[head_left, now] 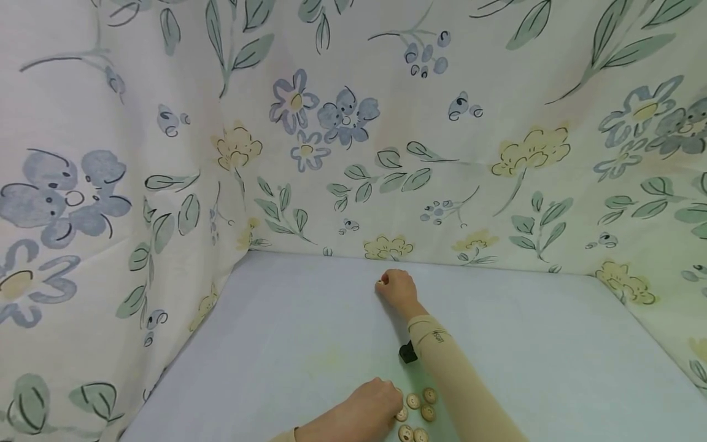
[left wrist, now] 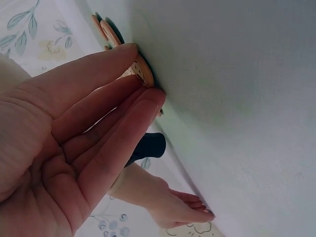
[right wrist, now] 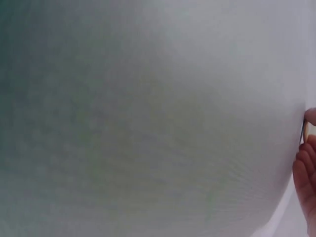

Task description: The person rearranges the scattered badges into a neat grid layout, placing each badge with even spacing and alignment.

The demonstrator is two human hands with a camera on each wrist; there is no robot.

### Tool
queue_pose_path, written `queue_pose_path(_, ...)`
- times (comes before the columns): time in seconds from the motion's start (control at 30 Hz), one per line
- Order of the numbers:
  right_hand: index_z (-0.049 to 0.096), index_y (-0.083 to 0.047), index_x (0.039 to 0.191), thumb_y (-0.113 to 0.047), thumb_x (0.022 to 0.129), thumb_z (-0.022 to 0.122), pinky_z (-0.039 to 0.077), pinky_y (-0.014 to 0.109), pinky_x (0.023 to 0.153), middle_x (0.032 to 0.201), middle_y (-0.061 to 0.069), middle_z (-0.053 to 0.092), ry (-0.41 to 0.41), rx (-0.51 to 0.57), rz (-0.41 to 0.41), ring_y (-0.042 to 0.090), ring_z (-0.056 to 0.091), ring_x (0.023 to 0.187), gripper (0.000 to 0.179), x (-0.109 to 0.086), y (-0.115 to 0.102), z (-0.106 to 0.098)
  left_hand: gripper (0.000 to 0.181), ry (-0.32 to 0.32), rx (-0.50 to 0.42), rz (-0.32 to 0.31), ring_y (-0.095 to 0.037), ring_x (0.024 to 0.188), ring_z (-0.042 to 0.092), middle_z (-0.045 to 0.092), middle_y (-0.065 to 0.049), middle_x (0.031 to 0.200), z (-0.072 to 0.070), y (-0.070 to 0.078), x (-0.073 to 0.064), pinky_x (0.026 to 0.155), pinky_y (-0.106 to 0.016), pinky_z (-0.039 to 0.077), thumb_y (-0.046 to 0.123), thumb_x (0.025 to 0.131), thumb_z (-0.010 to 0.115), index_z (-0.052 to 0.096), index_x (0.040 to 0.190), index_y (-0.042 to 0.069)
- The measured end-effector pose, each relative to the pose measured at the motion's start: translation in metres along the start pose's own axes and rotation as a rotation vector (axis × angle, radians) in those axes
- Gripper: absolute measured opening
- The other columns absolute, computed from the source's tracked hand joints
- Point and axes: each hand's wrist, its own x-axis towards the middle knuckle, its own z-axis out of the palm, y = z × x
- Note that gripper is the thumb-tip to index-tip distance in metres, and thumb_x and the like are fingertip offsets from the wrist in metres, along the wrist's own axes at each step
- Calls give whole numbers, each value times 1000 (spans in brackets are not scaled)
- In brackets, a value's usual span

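Note:
Near the front of the table, my left hand (head_left: 372, 405) is beside a loose group of round wooden buttons (head_left: 413, 401). In the left wrist view, its thumb and fingertips pinch one wooden button (left wrist: 144, 71) by the edge, close to the table surface. My right hand (head_left: 399, 291) reaches far forward, near the back of the table. Its fingertips pinch another wooden button (head_left: 380, 283), seen edge-on as a thin wooden button (right wrist: 305, 132) in the right wrist view, where only part of that hand shows. The left hand hides part of the group.
The white table (head_left: 293, 319) is bounded by a floral curtain (head_left: 342, 184) at the back and sides. A black device (head_left: 408, 352) is on the underside of my right wrist. My right sleeve (head_left: 458, 374) passes just right of the button group.

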Motion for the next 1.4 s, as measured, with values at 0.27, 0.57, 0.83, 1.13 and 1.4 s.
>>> queue_pose_path(0.27, 69, -3, 89, -16, 83, 72, 48, 41, 80, 87, 8, 65, -1, 38, 32, 25, 60, 85, 15, -1, 1, -1, 31, 9, 6, 10, -3, 44, 27, 46, 8, 52, -1, 1, -1, 43, -16, 31, 8, 82, 74, 57, 57, 17)
queue_pose_path(0.57, 67, -3, 90, -14, 83, 71, 47, 40, 80, 88, 9, 64, -18, 50, 34, 26, 59, 85, 14, -2, 1, -4, 33, 20, 4, 17, -3, 43, 28, 45, 8, 51, -2, 2, -3, 43, -16, 32, 8, 81, 74, 54, 56, 17)
queue_pose_path(0.83, 66, 1, 100, -17, 84, 71, 47, 41, 83, 90, 9, 62, -66, 61, 47, 25, 56, 87, 24, -3, 5, -13, 31, 42, -11, 34, -2, 45, 26, 43, 9, 51, -2, 0, -5, 43, -15, 31, 6, 81, 74, 54, 59, 17)
queue_pose_path(1.13, 67, -2, 104, -19, 83, 76, 49, 39, 83, 94, 7, 65, -68, 136, -21, 22, 60, 90, 29, -16, 18, -21, 31, 93, 11, 50, -2, 48, 32, 41, 10, 52, 1, -5, -7, 46, -16, 31, 8, 78, 73, 53, 57, 18)
queue_pose_path(1.4, 69, -3, 104, -19, 82, 77, 51, 36, 77, 92, 6, 67, -76, 237, -22, 19, 61, 86, 28, -40, 30, -43, 33, 117, 30, 31, -3, 45, 30, 44, 9, 49, 2, -3, -10, 45, -16, 31, 9, 76, 75, 54, 52, 17)
